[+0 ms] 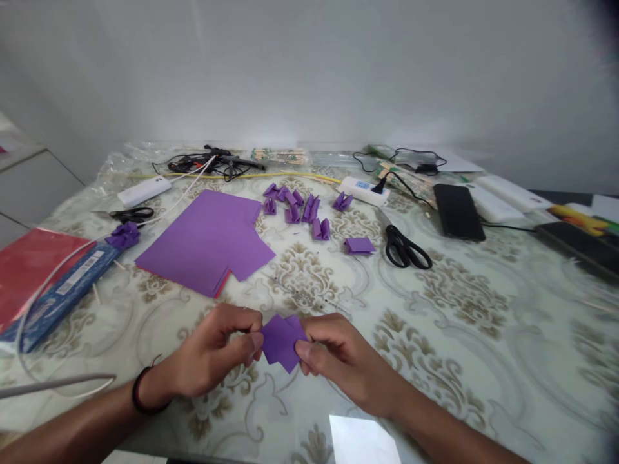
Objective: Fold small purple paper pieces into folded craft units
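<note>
Between my two hands, low over the near middle of the table, is a small piece of folded purple paper (283,341). My left hand (217,348) pinches its left corner between thumb and fingers. On the other side, my right hand (336,361) grips the right edge, thumb on top. Beyond them lie several folded purple paper pieces (310,209) in a loose group, with one flat folded piece (359,245) apart to the right. Large purple paper sheets (203,238) are spread at the left, with a red edge showing underneath.
Black-handled scissors (406,248) lie right of the folded pieces; a second pair (131,214) is at the far left. A power strip (363,191), tangled cables (213,162) and a phone (458,211) stand farther back. A red pack (41,270) fills the left edge.
</note>
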Motion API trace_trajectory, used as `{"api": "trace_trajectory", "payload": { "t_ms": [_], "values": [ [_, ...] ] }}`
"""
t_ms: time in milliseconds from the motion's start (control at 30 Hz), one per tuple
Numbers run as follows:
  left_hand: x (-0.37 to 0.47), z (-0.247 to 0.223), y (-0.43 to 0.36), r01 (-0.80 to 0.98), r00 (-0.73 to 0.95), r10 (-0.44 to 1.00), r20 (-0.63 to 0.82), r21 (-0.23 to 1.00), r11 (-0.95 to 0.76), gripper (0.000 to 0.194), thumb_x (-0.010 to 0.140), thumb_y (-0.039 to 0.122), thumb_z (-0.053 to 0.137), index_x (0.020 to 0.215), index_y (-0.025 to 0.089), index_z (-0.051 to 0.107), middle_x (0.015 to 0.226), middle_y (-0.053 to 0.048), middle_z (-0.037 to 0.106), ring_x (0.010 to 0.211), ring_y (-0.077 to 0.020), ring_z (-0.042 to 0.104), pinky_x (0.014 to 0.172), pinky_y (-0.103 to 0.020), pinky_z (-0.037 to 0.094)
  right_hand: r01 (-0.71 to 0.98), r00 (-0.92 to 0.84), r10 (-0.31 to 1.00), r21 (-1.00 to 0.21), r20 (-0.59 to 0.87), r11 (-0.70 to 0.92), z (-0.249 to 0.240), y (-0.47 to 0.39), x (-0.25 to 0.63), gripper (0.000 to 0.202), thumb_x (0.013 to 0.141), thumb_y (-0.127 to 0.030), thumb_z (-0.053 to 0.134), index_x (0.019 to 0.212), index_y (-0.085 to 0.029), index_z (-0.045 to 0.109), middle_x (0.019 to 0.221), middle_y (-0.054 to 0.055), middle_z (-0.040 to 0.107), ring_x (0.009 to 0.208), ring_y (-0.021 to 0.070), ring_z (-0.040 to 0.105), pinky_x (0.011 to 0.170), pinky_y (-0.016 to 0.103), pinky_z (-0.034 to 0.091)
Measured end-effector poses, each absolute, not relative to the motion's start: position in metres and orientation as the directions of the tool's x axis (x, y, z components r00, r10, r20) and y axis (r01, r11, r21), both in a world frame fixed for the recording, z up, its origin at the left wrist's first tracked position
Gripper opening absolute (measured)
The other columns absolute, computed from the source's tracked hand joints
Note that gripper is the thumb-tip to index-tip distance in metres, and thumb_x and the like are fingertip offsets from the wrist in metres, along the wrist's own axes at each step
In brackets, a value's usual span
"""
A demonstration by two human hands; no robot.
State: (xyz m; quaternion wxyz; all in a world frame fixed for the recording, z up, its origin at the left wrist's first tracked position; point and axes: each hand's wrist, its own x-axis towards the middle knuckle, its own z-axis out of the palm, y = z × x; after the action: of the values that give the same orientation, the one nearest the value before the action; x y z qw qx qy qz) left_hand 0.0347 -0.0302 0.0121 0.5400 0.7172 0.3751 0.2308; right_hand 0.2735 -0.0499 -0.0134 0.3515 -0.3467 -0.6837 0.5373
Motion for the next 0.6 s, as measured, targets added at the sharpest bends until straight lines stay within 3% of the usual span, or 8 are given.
{"api": "trace_trajectory", "payload": {
  "t_ms": [600],
  "values": [
    [0.0352, 0.0092, -0.0306, 0.288, 0.598, 0.799, -0.065, 0.948, -0.138, 0.039, 0.102, 0.031, 0.053, 0.065, 0.019, 0.054, 0.062, 0.002, 0.058, 0.06, -0.0133, 0.051, 0.06, -0.025, 0.038, 0.113, -0.504, 0.857, -0.975, 0.11, 0.191, -0.0139, -0.0508, 0.2751, 0.045, 0.105, -0.038, 0.055, 0.066, -0.017, 0.064, 0.061, 0.0, 0.059, 0.06, 0.0125, 0.056, 0.058, 0.025, 0.038]
  ]
}}
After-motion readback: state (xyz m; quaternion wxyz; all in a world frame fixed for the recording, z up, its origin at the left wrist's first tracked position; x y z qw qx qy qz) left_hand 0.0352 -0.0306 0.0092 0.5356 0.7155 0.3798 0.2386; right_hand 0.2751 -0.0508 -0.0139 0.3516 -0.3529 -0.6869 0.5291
